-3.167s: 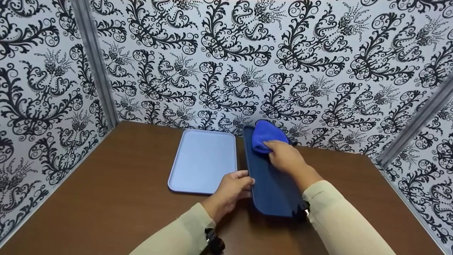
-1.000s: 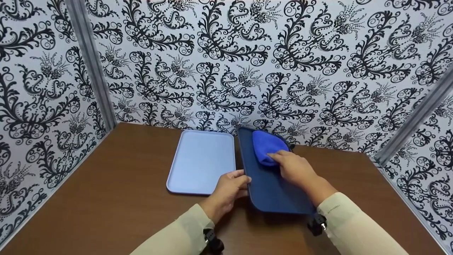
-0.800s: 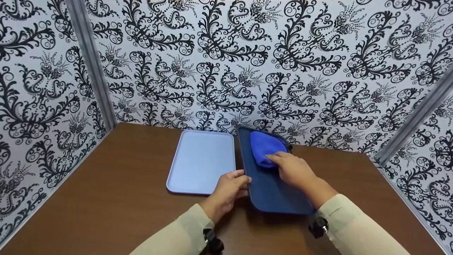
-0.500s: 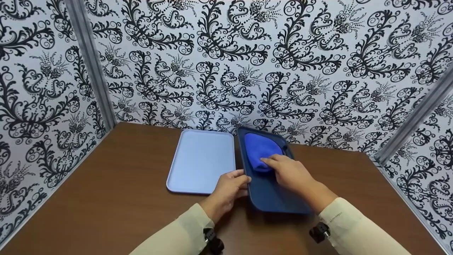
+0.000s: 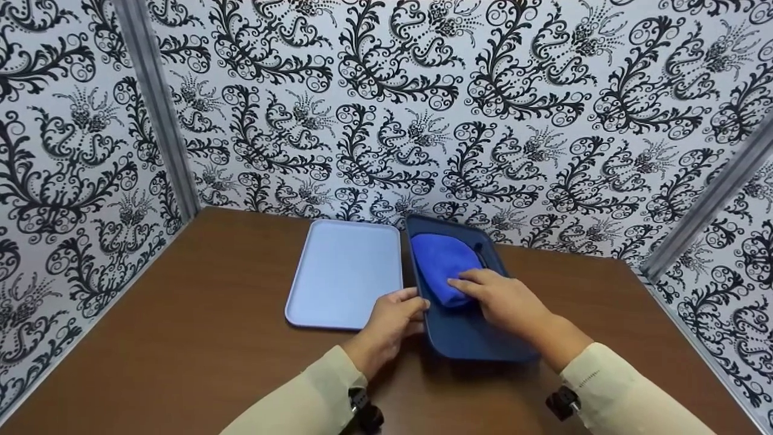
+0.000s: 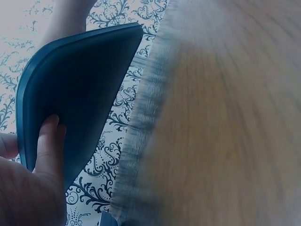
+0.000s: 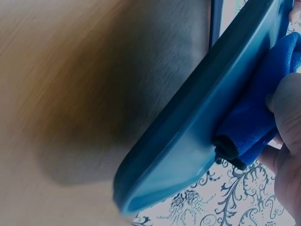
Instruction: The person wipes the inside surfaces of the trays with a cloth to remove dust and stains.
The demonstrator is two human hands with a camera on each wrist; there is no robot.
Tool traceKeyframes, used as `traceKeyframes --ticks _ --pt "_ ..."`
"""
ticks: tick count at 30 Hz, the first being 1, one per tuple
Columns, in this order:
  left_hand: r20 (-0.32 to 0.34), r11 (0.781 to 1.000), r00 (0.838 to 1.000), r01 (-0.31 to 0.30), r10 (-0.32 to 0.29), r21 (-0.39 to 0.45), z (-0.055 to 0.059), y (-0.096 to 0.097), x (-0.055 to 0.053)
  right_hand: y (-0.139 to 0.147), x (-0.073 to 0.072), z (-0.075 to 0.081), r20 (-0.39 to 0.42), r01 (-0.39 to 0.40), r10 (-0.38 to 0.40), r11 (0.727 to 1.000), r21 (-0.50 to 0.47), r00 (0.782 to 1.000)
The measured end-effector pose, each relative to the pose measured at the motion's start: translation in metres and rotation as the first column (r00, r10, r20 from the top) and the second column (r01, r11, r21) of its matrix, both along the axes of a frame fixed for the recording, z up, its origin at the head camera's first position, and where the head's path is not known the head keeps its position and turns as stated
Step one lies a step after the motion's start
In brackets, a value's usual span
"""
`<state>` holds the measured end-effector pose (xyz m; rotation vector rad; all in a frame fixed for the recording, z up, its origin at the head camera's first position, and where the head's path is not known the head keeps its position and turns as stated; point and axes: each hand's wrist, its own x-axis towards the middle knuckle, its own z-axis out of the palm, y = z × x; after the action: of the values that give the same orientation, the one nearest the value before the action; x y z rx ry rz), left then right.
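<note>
A dark blue tray (image 5: 465, 335) is held tilted above the brown table, right of centre in the head view. My left hand (image 5: 391, 320) grips its left rim, thumb on the inner side; in the left wrist view, fingers (image 6: 49, 146) support the underside. Against the tray's inner face lies a bright blue cloth (image 5: 444, 266), folded, with a dark edge. My right hand (image 5: 504, 299) holds the cloth's near end and presses it to the tray. The right wrist view shows the cloth (image 7: 256, 113) bunched under that hand, its fingers partly hidden.
A light blue tray (image 5: 347, 275) lies flat on the brown table (image 5: 199, 338), just left of the dark one. Patterned black-and-white walls (image 5: 386, 121) enclose the table at the back and sides. Small black cameras are strapped to both wrists.
My right hand has slid the cloth down and leftward across the dark tray, from its top right corner to near the left rim. My left hand keeps its grip in about the same place.
</note>
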<state>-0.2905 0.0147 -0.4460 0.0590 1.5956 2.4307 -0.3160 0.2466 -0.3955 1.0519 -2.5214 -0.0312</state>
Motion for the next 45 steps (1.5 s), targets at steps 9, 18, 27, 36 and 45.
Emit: traceKeyframes --ticks 9,18,27,36,45 --pt "-0.014 1.0 1.0 -0.005 0.005 0.019 -0.001 0.0 0.0 0.021 -0.004 -0.005 0.008 -0.025 0.025 1.0 -0.014 1.0" --pt "-0.029 0.999 1.0 -0.004 0.005 0.033 -0.002 -0.001 0.0 0.037 -0.003 -0.011 0.041 0.061 -0.061 0.998 -0.011 0.997" --pt "-0.022 0.999 1.0 -0.013 0.013 0.035 -0.001 0.0 -0.001 0.032 0.01 -0.017 0.056 0.155 -0.154 0.988 -0.014 0.986" --pt "-0.024 0.999 1.0 -0.02 0.021 0.043 0.0 0.0 -0.002 0.02 0.026 -0.018 0.008 0.136 -0.136 0.99 -0.033 0.991" --pt "-0.007 0.999 0.999 -0.035 0.035 0.023 0.002 -0.001 0.0 0.012 0.042 -0.017 0.006 0.071 -0.071 0.997 -0.034 0.997"
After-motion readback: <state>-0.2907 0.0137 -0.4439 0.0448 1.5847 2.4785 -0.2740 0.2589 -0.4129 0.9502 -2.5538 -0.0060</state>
